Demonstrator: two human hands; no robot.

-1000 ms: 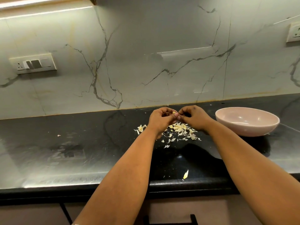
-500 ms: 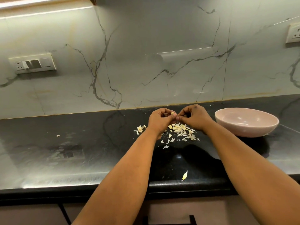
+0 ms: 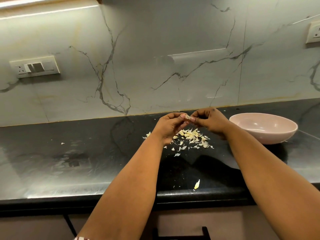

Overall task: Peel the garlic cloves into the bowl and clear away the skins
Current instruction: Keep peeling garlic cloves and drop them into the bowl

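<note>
Between our fingertips the garlic clove (image 3: 187,117) barely shows; left hand (image 3: 170,126) and right hand (image 3: 210,120) both pinch it above the skins (image 3: 191,135).

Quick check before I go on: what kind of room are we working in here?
Most likely a home kitchen: a black stone countertop runs under a veined marble backsplash with a switch-and-socket plate, and garlic skins lie beside a pink bowl.
</note>
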